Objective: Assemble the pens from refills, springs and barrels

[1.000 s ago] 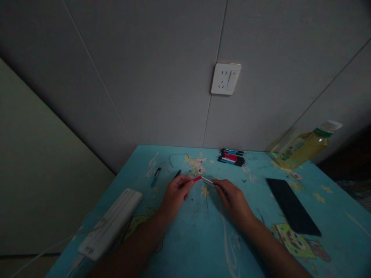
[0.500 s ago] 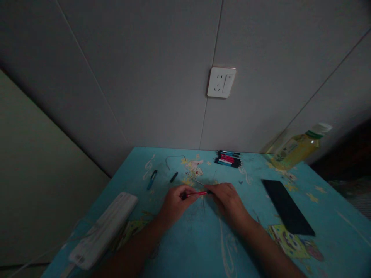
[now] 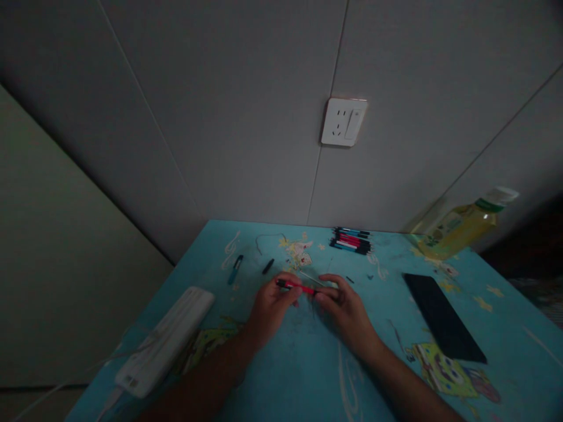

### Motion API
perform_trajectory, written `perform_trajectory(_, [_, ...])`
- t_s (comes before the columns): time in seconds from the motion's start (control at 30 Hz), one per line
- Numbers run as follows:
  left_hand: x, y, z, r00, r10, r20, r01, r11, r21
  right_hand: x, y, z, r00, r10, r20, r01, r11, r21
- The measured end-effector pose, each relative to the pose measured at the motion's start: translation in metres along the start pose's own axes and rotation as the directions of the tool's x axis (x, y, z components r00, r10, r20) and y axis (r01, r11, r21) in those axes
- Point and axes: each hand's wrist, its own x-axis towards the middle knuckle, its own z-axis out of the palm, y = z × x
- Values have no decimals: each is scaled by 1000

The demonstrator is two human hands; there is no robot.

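Observation:
A red pen with black ends (image 3: 303, 288) lies across between my two hands, above the tablecloth. My left hand (image 3: 273, 300) is closed on its left part, thumb along the barrel. At the pen's right end, my right hand (image 3: 345, 306) pinches the dark tip between thumb and fingers, its index finger raised. A thin pale rod (image 3: 310, 277) lies just beyond the hands. Past my left hand lie a small black piece (image 3: 268, 266) and a teal and black pen-like piece (image 3: 236, 269). A tiny dark piece (image 3: 350, 279) rests by my right fingertips.
Several pens (image 3: 350, 241) lie in a row near the wall. A white power strip (image 3: 165, 340) with a cable is at left. To the right are a flat black rectangle (image 3: 444, 317) and a bottle of yellow liquid (image 3: 461, 228). A wall socket (image 3: 344, 122) faces me.
The view has shifted slightly. My right hand has turned, its fingers lifting and spreading around the pen's end. More of the red barrel shows, and the tiny dark piece beside that hand is visible.

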Motion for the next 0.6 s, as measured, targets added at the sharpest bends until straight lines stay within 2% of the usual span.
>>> perform_trajectory(0.07, [1, 1, -1, 1000, -15, 1, 15, 1000, -19, 1, -1, 1, 997, 60, 45, -63, 995, 75])
perform_trajectory(0.13, [3, 1, -3, 998, -48, -43, 48, 999, -17, 1, -2, 2, 995, 76, 57, -80, 995, 66])
perform_trajectory(0.23, [5, -1, -4, 993, -85, -75, 84, 996, -27, 1, -1, 2, 998, 43, 53, -44, 999, 17])
perform_trajectory(0.47, [6, -8, -3, 994, -107, 19, 107, 992, -61, 3, 8, -3, 999, 30, -18, -29, 1000, 8])
perform_trajectory(0.6, [6, -13, -5, 988, -157, 2, 157, 986, -54, 1, 9, -5, 999, -31, -35, 26, 991, -134])
